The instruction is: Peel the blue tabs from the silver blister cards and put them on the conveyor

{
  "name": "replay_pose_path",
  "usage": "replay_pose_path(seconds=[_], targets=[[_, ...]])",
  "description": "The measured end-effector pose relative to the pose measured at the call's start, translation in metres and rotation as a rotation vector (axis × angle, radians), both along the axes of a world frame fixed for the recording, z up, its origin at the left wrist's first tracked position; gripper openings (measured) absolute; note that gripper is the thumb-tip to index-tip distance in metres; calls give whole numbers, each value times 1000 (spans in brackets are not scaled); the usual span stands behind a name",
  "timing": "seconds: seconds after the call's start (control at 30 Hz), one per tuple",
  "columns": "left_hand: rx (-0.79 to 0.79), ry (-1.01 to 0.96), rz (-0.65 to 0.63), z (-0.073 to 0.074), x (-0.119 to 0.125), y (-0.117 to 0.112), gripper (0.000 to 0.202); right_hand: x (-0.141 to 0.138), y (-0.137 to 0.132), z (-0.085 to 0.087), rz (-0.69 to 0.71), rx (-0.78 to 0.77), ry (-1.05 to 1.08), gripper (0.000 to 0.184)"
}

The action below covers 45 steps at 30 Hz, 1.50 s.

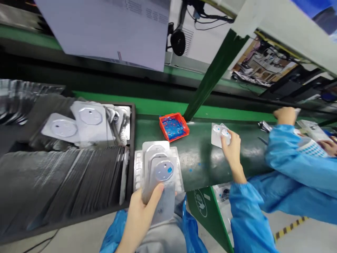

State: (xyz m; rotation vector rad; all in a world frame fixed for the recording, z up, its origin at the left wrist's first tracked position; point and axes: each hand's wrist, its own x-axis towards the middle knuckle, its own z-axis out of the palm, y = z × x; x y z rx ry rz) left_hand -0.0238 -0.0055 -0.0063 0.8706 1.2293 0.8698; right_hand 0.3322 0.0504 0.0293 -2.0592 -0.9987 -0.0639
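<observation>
My left hand (142, 211) grips a clear plastic blister pack (160, 179) with a grey round disc and a blue dot in it, held over the near edge of the dark green belt (200, 158). More such packs lie stacked under it. My right hand (231, 147) reaches out over the belt and presses its fingers on a small clear pack (219, 135) with two round white pieces.
A black bin (65, 175) at left holds several stacked clear trays and blister packs (89, 121). A small red tray (173, 127) with blue bits sits on the belt. A co-worker in blue sleeves (297, 165) works at the right. A green post (210, 80) rises behind the belt.
</observation>
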Motion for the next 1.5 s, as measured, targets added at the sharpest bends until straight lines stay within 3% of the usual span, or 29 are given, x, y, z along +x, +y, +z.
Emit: replay_pose_path(seconds=[0.03, 0.1, 0.17, 0.27, 0.63, 0.9, 1.5], targets=[[-19, -12, -4, 1, 3, 2, 52, -23, -8, -5, 112, 12, 4, 33], [-38, -21, 14, 6, 11, 8, 48, -71, -27, -11, 492, 127, -71, 26], [-21, 7, 70, 11, 18, 14, 41, -113, -43, -8, 746, 218, -194, 19], [32, 46, 136, 17, 23, 18, 32, -152, -53, 0, 909, 241, -319, 23], [284, 40, 119, 18, 17, 9, 22, -159, -48, 7, 895, 244, -503, 18], [233, 9, 106, 23, 17, 5, 21, -161, -50, 2, 876, 388, -718, 14], [156, -11, 110, 37, 18, 5, 24, -160, -51, 0, 836, 388, -484, 14]])
